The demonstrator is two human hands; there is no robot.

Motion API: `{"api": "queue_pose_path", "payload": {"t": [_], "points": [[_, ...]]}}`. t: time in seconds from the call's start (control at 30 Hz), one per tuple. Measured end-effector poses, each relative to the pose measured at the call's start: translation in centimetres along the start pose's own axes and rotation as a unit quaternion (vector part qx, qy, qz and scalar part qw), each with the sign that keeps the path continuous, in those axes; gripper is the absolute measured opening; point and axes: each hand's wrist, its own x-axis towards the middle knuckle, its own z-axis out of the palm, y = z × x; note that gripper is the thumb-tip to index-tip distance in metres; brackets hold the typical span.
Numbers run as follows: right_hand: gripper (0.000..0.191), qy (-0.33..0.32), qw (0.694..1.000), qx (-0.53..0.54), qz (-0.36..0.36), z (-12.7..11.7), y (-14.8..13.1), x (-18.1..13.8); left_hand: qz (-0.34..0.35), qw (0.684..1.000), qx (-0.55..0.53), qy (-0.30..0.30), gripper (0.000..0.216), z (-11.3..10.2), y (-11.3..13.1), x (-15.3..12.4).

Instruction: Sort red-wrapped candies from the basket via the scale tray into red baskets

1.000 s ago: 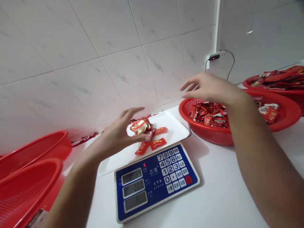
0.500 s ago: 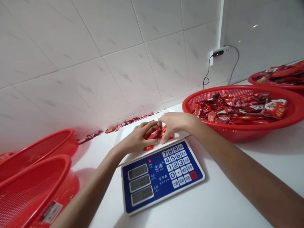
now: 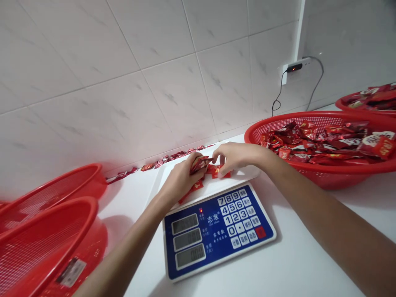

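My left hand is closed around a shiny red snack packet over the white weighing tray. My right hand hovers beside it with thumb and fingers apart. Its fingertips are close to the held packet's end, and its thumb is at another red packet on the tray. A further red packet lies under my left hand, partly hidden. In front of the tray is the scale's blue panel, with number keys and three grey displays.
On the right, a red plastic basket holds many red packets, with another filled basket behind. Two red baskets stand at left. Loose packets line the tiled wall. A cable hangs from a socket.
My hands have drawn apart a little. My left hand has lifted the packet and tilted it, while my right hand's fingers have spread, uncovering a packet on the tray. The view has shifted slightly.
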Motion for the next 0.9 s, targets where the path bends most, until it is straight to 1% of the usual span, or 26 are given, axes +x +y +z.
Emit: {"api": "queue_pose_path", "payload": {"t": [0.1,0.2,0.3,0.37,0.4,0.47,0.53,0.6,0.63,0.7,0.77,0.9], "points": [[0.05,0.004,1.0,0.005,-0.001,-0.3,0.2,0.0,0.006,0.997,-0.074,0.021,0.029,-0.7,-1.2,0.5],[0.036,0.004,1.0,0.022,-0.01,-0.2,0.1,0.0,-0.015,0.989,-0.139,0.047,0.035,-1.6,-2.2,0.4],[0.022,0.001,1.0,0.025,-0.004,-0.1,0.0,-0.1,-0.052,0.984,-0.148,0.083,0.039,-3.0,-2.9,-0.4],[0.018,0.02,1.0,0.021,-0.008,-0.2,0.0,-0.3,-0.074,0.983,-0.133,0.102,0.041,-4.4,-3.1,-1.2],[0.016,0.032,0.999,0.025,-0.017,-0.3,-0.1,-0.5,-0.083,0.984,-0.123,0.102,0.042,-5.1,-3.2,-1.7],[0.016,0.048,0.996,0.052,-0.059,-0.3,-0.4,-0.6,-0.096,0.987,-0.103,0.077,0.045,-6.3,-3.4,-2.8],[0.022,0.042,0.986,0.109,-0.12,0.1,-0.9,-0.5,-0.11,0.99,-0.081,0.034,0.046,-7.1,-3.7,-3.8],[0.025,0.019,0.972,0.164,-0.166,1.0,-1.8,-0.2,-0.119,0.992,-0.048,-0.013,0.043,-7.1,-4.0,-4.5],[0.027,0.001,0.968,0.178,-0.176,1.5,-2.3,-0.1,-0.119,0.992,-0.027,-0.031,0.041,-6.8,-4.0,-4.8],[0.032,-0.018,0.969,0.179,-0.17,2.8,-3.2,0.2,-0.109,0.993,0.007,-0.055,0.036,-6.2,-3.9,-4.9],[0.037,-0.02,0.972,0.176,-0.151,3.7,-3.8,0.3,-0.089,0.993,0.015,-0.08,0.035,-5.7,-3.4,-4.8],[0.04,-0.006,0.968,0.217,-0.124,4.4,-3.7,0.6,-0.073,0.988,-0.017,-0.137,0.046,-5.4,-1.6,-4.0]]}}
